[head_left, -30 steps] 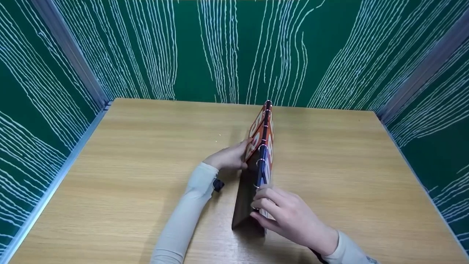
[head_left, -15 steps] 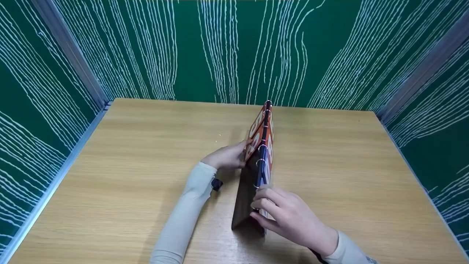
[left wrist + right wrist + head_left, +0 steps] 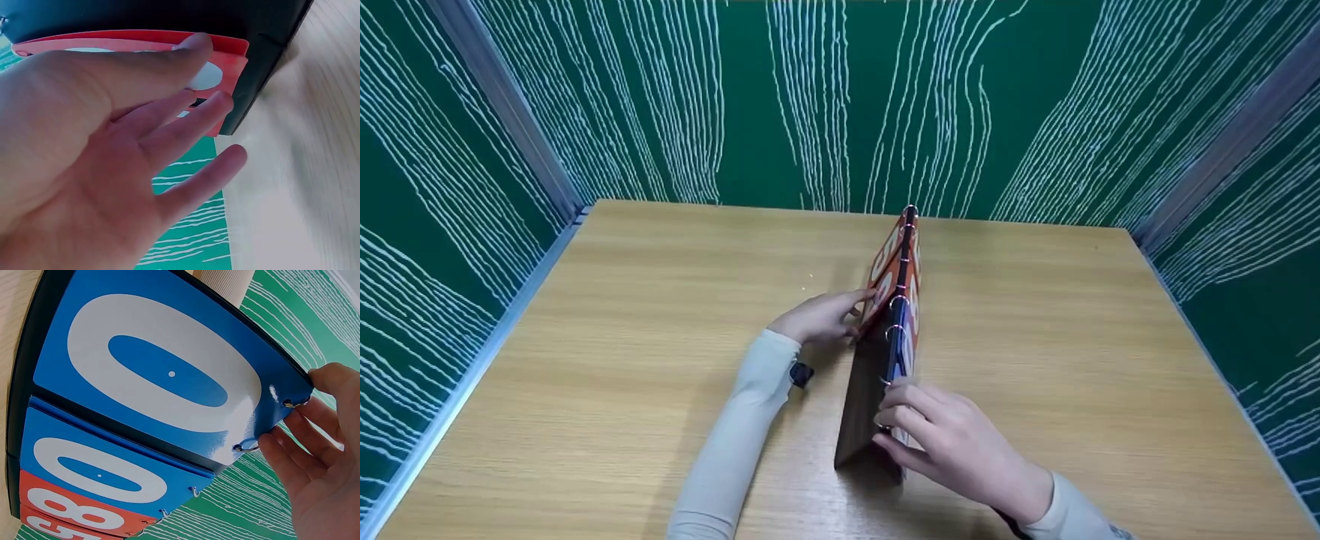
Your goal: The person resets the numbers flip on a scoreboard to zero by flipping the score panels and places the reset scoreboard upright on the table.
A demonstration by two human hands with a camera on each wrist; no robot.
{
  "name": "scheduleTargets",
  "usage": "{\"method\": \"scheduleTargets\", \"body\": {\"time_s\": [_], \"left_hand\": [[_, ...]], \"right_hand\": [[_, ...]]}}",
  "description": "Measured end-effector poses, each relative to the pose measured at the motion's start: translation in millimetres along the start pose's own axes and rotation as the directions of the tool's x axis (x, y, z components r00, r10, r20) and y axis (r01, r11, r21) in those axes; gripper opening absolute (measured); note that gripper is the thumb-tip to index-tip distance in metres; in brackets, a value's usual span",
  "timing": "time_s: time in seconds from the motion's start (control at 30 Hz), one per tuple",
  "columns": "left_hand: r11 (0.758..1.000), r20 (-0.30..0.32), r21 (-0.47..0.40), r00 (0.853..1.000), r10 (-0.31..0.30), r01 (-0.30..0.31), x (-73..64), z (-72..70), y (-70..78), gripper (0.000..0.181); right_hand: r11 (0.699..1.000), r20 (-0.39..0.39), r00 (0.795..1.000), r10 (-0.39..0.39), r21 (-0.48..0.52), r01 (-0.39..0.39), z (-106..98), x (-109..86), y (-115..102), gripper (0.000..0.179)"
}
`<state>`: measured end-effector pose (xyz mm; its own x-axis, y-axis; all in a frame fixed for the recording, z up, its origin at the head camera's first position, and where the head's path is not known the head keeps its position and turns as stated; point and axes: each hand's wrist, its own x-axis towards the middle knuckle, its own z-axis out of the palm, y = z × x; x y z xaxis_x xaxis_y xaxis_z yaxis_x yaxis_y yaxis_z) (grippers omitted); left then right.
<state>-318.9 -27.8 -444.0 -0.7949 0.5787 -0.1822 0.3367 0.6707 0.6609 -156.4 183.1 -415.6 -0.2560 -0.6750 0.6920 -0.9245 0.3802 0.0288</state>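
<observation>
A tabletop flip scoreboard [image 3: 864, 401] with black panels stands like a tent, its ringed top edge running away from me. My right hand [image 3: 960, 442] grips the near end of that edge beside the metal rings. In the right wrist view, blue cards [image 3: 169, 363] bearing a white 0 and red cards [image 3: 84, 509] with white digits hang on one face. My left hand [image 3: 814, 319] is at the left face by the red number cards [image 3: 885, 281]. Its fingers extend loosely apart in the left wrist view, the thumb overlapping the red card [image 3: 233, 67]; firm contact there cannot be judged.
The scoreboard stands on a light wooden table [image 3: 660, 300]. Green walls [image 3: 1035, 75] with wavy white lines enclose its back and sides. A small black device [image 3: 801, 374] is at the left wrist.
My left hand has drawn slightly back to the left, and a gap now shows between its thumb and fingers. The right hand and scoreboard have stayed in place.
</observation>
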Motion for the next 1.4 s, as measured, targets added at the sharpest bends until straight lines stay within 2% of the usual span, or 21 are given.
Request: {"method": "scheduleTargets", "body": {"time_s": [0.1,0.17,0.37,0.43,0.57,0.7,0.77,1.0,1.13,1.27,1.4], "left_hand": [[1.000,0.017,-0.007,1.000,-0.025,0.025,-1.6,-0.5,0.9,0.077],[1.000,0.017,0.005,1.000,-0.021,0.021,-2.1,-1.3,1.3,0.075],[1.000,0.014,0.002,1.000,0.025,-0.025,0.9,-1.1,-0.3,0.047],[0.999,0.009,-0.004,0.999,0.046,-0.046,3.1,-0.5,-1.4,0.043],[0.998,-0.005,-0.010,0.998,0.065,-0.065,6.3,0.9,-3.1,0.042],[0.999,-0.027,0.009,0.998,0.051,-0.051,8.5,1.9,-3.5,0.045],[0.999,-0.036,0.039,0.999,0.035,-0.033,9.4,2.1,-3.4,0.046],[0.993,-0.040,0.030,0.992,-0.116,0.117,6.4,-0.2,-0.7,0.048],[0.983,-0.024,0.011,0.983,-0.181,0.181,4.9,0.8,0.5,0.060],[0.975,-0.004,-0.022,0.975,-0.222,0.221,2.8,2.5,1.0,0.077],[0.972,-0.024,-0.006,0.972,-0.235,0.234,0.8,3.2,0.8,0.083]], "right_hand": [[1.000,0.002,1.000,0.001,0.002,-0.001,0,0.2,0,0.009],[1.000,0.002,1.000,0.000,0.003,0.000,-1,0.5,0,0.009],[1.000,0.005,1.000,-0.001,0.005,0.001,-1,1.8,1,0.010],[1.000,0.001,1.000,-0.005,0.006,0.005,0,2.1,1,0.009],[1.000,-0.012,1.000,-0.016,0.007,0.016,0,2.3,1,0.008],[1.000,-0.015,1.000,-0.015,0.002,0.015,0,2.2,1,0.008],[1.000,-0.014,1.000,-0.011,0.002,0.011,0,2.2,1,0.008],[1.000,-0.011,1.000,-0.006,-0.005,0.006,0,1.8,0,0.010],[1.000,-0.006,1.000,-0.005,-0.003,0.005,0,1.3,0,0.009],[1.000,0.000,1.000,0.002,-0.004,-0.002,0,0.9,-1,0.009],[1.000,-0.003,1.000,0.006,-0.001,-0.006,0,0.4,-2,0.009]]}}
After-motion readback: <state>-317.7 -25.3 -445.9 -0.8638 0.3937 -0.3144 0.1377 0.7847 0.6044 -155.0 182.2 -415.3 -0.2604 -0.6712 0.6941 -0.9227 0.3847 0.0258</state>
